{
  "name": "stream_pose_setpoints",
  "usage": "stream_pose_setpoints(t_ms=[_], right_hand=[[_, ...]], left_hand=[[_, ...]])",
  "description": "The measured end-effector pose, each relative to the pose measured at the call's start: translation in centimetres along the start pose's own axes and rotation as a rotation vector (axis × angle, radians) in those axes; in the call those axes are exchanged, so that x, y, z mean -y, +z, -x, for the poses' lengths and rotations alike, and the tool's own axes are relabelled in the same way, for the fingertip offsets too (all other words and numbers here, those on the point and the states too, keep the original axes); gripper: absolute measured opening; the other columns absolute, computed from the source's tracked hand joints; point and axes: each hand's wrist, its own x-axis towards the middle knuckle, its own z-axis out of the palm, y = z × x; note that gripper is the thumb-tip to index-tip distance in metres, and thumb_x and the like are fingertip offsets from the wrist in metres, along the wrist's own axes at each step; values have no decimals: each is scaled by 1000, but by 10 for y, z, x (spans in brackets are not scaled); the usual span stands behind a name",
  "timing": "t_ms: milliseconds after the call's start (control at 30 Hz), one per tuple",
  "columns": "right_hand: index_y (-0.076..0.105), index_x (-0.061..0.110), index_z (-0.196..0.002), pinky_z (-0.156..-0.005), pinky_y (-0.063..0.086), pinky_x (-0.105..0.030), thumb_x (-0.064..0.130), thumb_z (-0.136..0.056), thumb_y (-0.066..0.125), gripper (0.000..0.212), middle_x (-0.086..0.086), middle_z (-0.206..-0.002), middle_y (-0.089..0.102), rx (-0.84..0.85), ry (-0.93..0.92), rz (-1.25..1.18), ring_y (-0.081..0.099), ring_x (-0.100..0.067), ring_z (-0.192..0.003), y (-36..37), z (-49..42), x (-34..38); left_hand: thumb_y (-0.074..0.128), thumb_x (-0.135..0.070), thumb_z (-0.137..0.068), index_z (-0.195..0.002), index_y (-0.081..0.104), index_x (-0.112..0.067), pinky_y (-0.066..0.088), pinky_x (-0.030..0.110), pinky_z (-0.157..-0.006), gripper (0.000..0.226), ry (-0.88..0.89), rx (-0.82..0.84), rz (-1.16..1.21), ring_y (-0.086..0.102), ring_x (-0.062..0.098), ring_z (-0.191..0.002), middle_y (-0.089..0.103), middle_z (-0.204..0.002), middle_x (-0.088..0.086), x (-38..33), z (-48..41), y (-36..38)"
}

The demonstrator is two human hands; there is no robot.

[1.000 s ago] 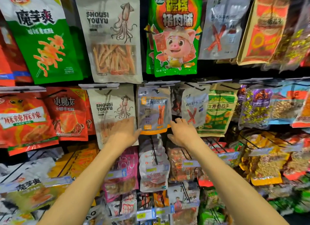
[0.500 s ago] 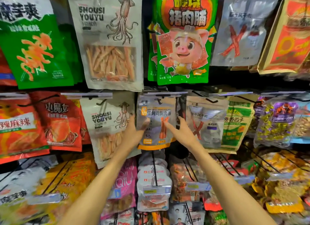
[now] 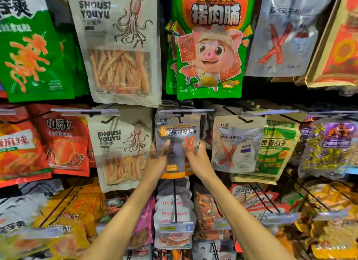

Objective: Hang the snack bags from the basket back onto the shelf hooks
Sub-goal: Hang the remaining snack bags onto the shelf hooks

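- Blurred fingers of your left hand point(image 3: 156, 160) and right hand point(image 3: 199, 160) pinch the side edges of one silver pouch point(image 3: 177, 132).
- The pouch, orange-banded below, hangs at centre, its top at a hook point(image 3: 180, 117).
- One squid bag point(image 3: 120, 149) crowds 9 o'clock.
- A dark gap lies at 3 o'clock, before one red-X bag point(image 3: 237, 143).

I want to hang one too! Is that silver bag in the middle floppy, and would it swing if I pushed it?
Probably floppy: the silver bag is a thin flat pouch, pinched by the left hand and right hand. Likely light: one thin hook carries it. Pushed, it would probably swing.
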Motion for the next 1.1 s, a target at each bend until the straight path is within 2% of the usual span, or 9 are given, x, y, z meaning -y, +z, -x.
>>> stream_pose_setpoints(t_ms=[133,267,467,600,733,867,967,1033,1100], right_hand=[[45,15,-108,-90,53,-53,83,-77,53,75,-7,-108,57,-39,6,109,59,-23,-100,7,-11,-13],[47,12,-116,-89,52,-50,84,-77,50,82,-9,-111,59,-72,-5,123,60,-27,-104,9,-2,2],[43,12,-119,-89,51,-47,90,-70,45,91,-6,-113,54,-58,-5,163,56,-24,-105,6,0,3],[44,12,-113,-73,46,-30,74,-83,51,70,0,-97,52,-24,-4,148,55,-17,-90,2,0,0],[38,11,-129,-71,44,-25,70,-88,48,72,0,-108,58,18,10,121,59,-13,-98,-2,5,3],[39,18,-127,-70,43,-23,69,-91,45,63,9,-104,61,20,29,97,60,-4,-93,-7,18,10],[45,21,-123,-70,45,-15,58,-96,47,46,16,-103,59,53,28,86,58,5,-88,-14,29,9],[54,18,-113,-67,44,-12,41,-100,49,26,9,-98,61,62,-11,154,57,2,-83,-19,34,7],[60,14,-106,-72,44,-21,27,-99,50,18,-2,-102,62,102,-52,257,60,-10,-93,-26,33,2]], left_hand=[[60,-52,-92,-139,43,-37,48,38,-99,52,-143,6,150,58,16,-115,57,-125,-9,-6,-3,0],[48,-92,-65,-141,42,-30,48,49,-102,98,-97,-2,26,60,24,-116,61,-131,1,-3,-12,3],[52,-66,-89,-140,45,-29,47,39,-99,63,-101,18,38,56,19,-110,58,-126,-2,-17,-10,1],[53,-65,-90,-152,29,-24,39,30,-98,78,-103,30,42,49,14,-119,50,-132,-8,-14,-4,-4],[47,-94,-62,-150,31,-34,41,46,-108,108,-121,53,-12,49,24,-131,51,-146,1,-2,-7,-9],[48,-70,-88,-136,47,-34,46,26,-85,60,-46,92,4,59,12,-116,61,-130,-8,-4,3,-13],[52,-67,-86,-139,43,-35,49,38,-99,63,-40,84,-26,58,10,-119,60,-129,-12,0,10,-18],[56,-49,-95,-147,36,-30,45,29,-98,59,-24,80,-36,53,4,-120,57,-124,-19,-1,20,-22],[57,-37,-98,-150,30,-25,41,19,-90,59,48,91,-113,50,-2,-114,53,-118,-23,-4,32,-28]])
